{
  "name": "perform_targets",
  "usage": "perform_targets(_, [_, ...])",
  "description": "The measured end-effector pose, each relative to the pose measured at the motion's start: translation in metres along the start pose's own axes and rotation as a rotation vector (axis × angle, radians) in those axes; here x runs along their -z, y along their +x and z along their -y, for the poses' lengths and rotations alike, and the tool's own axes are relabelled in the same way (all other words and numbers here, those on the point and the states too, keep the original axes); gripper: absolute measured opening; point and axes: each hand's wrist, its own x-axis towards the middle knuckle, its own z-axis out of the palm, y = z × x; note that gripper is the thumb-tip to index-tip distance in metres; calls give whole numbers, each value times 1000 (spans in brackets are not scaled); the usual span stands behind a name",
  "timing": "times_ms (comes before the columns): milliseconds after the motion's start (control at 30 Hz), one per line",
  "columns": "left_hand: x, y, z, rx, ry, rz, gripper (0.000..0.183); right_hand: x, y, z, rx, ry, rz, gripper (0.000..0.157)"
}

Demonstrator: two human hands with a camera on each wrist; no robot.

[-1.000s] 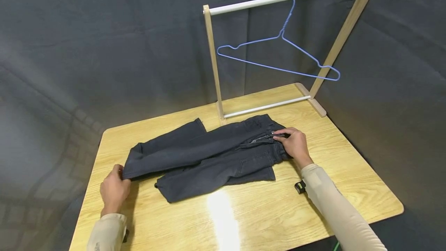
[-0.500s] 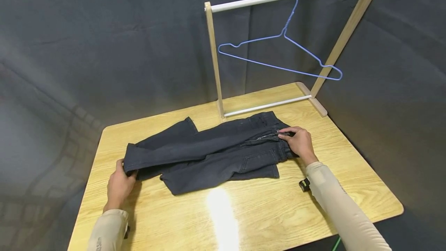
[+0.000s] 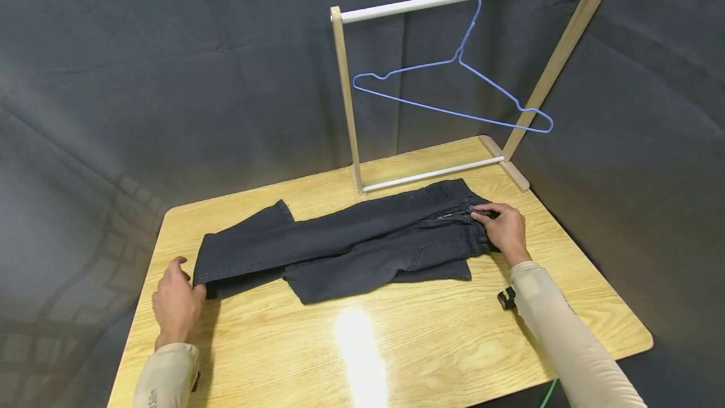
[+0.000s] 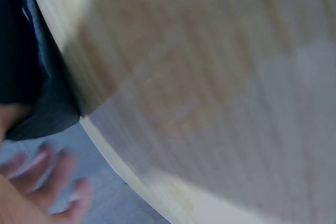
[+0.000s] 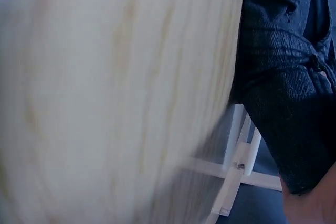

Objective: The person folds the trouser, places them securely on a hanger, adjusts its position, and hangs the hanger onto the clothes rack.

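Note:
Dark jeans point(image 3: 362, 232) lie lengthwise on the wooden table, waistband to the right, one leg reaching left over other folds of cloth. At that leg's hem is my left hand point(image 3: 177, 301), fingers lifted and spread, thumb by the cloth. In the left wrist view the left hand's fingers point(image 4: 55, 182) are blurred and apart from the dark hem point(image 4: 50, 103). My right hand point(image 3: 504, 232) pinches the waistband near the partly visible zipper. The right wrist view has the waistband point(image 5: 283, 93) close up, with only a bit of the hand at the right edge.
Behind the jeans stands a wooden rack with a white top rail point(image 3: 413, 8) and a lower bar point(image 3: 430, 174). A blue wire hanger point(image 3: 430, 106) hangs from the top rail. The table point(image 3: 283, 351) has rounded corners; dark curtains point(image 3: 226, 68) surround it.
The jeans have shifted right with my right hand, and the leg now lies straighter. My left hand has loosened from the hem, its fingers opening away to the left.

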Motion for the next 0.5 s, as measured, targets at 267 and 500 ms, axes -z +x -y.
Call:
perform_targets(267, [-1, -1, 8, 83, 70, 274, 49, 1, 8, -1, -3, -1, -5, 23])
perform_targets(500, [5, 0, 2, 80, 44, 49, 33, 12, 16, -10, -27, -3, -116, 22])
